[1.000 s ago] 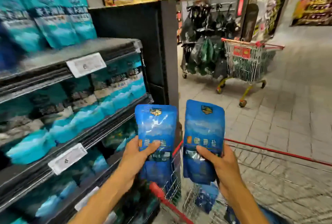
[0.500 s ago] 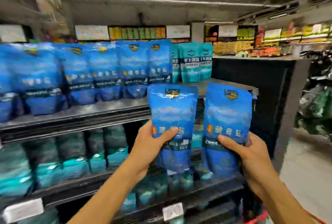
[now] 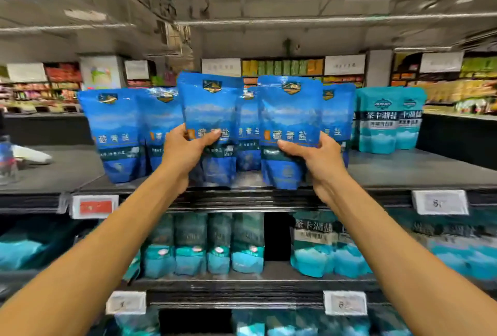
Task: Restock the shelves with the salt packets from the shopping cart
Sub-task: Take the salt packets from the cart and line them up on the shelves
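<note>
**Two blue salt bags held up at the top shelf**

The left hand [image 3: 185, 152] grips one blue salt packet [image 3: 211, 120], thumb across the front and fingers curled behind. The right hand [image 3: 317, 158] grips a second salt packet [image 3: 290, 120] the same way. Both bags stand tall, tops up, fronts facing the person, side by side and a little apart. Their bottoms sit right at the front edge of the top shelf [image 3: 403, 171]; the picture is blurry, so I cannot tell if they touch it.

Behind them stands a row of blue packets [image 3: 113, 131]. To the right stand teal packets [image 3: 387, 123]. The shelf is dark and flat, with bare space at its left and far right. A lower shelf [image 3: 255, 280] holds more teal bags, with a dark gap in the middle. White price tags [image 3: 441, 202] hang on the shelf edges. More store shelves show far behind.
</note>
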Motion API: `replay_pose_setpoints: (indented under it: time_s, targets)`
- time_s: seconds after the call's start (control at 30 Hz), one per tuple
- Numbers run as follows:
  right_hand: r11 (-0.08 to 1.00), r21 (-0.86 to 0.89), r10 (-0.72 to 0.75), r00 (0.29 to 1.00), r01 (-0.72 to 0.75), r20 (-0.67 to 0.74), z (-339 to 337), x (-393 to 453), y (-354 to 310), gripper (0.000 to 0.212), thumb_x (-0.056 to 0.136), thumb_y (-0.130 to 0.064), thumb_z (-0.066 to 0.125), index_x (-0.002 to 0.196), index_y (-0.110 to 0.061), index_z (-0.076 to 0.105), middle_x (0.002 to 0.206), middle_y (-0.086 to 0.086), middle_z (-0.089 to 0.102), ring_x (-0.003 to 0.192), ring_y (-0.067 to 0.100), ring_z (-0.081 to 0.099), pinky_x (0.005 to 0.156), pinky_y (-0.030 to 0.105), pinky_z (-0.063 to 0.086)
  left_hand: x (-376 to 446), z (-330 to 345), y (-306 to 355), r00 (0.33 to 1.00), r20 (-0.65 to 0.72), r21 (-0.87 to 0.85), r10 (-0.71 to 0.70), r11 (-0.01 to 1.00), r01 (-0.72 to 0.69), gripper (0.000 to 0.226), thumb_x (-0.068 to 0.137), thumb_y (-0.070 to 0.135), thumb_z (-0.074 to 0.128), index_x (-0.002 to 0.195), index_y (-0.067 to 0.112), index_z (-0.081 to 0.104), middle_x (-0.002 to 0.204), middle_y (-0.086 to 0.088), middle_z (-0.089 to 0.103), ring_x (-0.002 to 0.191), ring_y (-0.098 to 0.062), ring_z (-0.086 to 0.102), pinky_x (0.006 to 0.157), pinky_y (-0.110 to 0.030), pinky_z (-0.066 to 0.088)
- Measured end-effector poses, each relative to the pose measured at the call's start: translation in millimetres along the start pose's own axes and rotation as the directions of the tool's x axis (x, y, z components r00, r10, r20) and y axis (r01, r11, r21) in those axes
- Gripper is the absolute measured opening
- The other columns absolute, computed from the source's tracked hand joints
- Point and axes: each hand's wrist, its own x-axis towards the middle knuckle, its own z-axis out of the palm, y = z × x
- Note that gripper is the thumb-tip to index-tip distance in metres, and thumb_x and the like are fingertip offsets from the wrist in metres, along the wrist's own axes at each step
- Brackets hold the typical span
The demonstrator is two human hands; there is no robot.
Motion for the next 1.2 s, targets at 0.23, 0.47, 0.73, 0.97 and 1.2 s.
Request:
replay_pose_setpoints:
  time_s: [0.23, 0.47, 0.73, 0.97, 1.2]
  targets:
    - [0.988, -0.157, 0.008, 1.000, -0.007, 0.008, 51.2, 39.6, 41.6, 0.046, 0.065, -0.013, 0.091, 0.104, -0.005, 0.067, 0.104, -0.001, 0.074, 0.100, 0.020, 0.070, 0.087, 0.040, 0.057, 22.9, -6.3, -24.8, 0.999, -0.016, 0.048, -0.032, 0.998, 0.032, 0.021, 0.082, 0.015, 0.078, 0.093, 0.005, 0.063, 0.088, -0.010, 0.058, 0.087, -0.020, 0.057, 0.089, -0.047, 0.051]
    - [0.748, -0.659, 0.035, 0.986, 0.085, 0.166, 26.1, 36.5, 36.5, 0.071, 0.068, -0.044, 0.087, 0.125, -0.013, 0.058, 0.130, 0.003, 0.063, 0.120, 0.025, 0.057, 0.103, 0.049, 0.046, 25.8, -32.1, -31.3, 0.982, 0.184, 0.701, 0.041, 0.695, -0.161, 0.053, 0.068, 0.048, 0.084, 0.098, 0.011, 0.061, 0.083, 0.000, 0.066, 0.075, -0.012, 0.059, 0.065, -0.026, 0.047]
    - [0.649, -0.754, -0.007, 0.992, 0.099, 0.124, 37.2, 38.3, 43.9, 0.076, 0.069, -0.062, 0.078, 0.125, -0.015, 0.057, 0.127, 0.003, 0.064, 0.121, 0.030, 0.055, 0.093, 0.053, 0.049, 27.8, -30.2, -21.9, 0.971, 0.180, 0.965, 0.159, 0.166, -0.206, 0.065, 0.063, 0.075, 0.069, 0.067, 0.020, 0.036, 0.062, 0.005, 0.041, 0.075, -0.029, 0.058, 0.055, -0.031, 0.032]
    - [0.600, -0.789, -0.084, 0.991, 0.133, 0.103, 50.7, 39.6, 48.7, 0.059, 0.070, -0.058, 0.081, 0.079, -0.015, 0.041, 0.072, 0.001, 0.047, 0.076, 0.025, 0.048, 0.060, 0.037, 0.036, 41.1, -24.6, -20.3, 0.953, 0.240, 0.966, 0.186, -0.139, -0.217, 0.080, 0.063, 0.084, 0.054, 0.107, 0.018, 0.057, 0.098, -0.007, 0.066, 0.095, -0.032, 0.065, 0.061, -0.036, 0.040]
    - [0.536, -0.839, -0.066, 0.995, 0.095, 0.071, 50.8, 37.6, 48.9, 0.066, 0.070, -0.064, 0.077, 0.068, -0.017, 0.030, 0.064, 0.002, 0.038, 0.071, 0.027, 0.042, 0.051, 0.037, 0.027, 33.0, -31.1, -18.5, 0.928, 0.247, 0.956, 0.279, -0.229, -0.185, 0.073, 0.060, 0.087, 0.050, 0.074, 0.016, 0.044, 0.059, -0.001, 0.043, 0.067, -0.027, 0.062, 0.052, -0.028, 0.035]
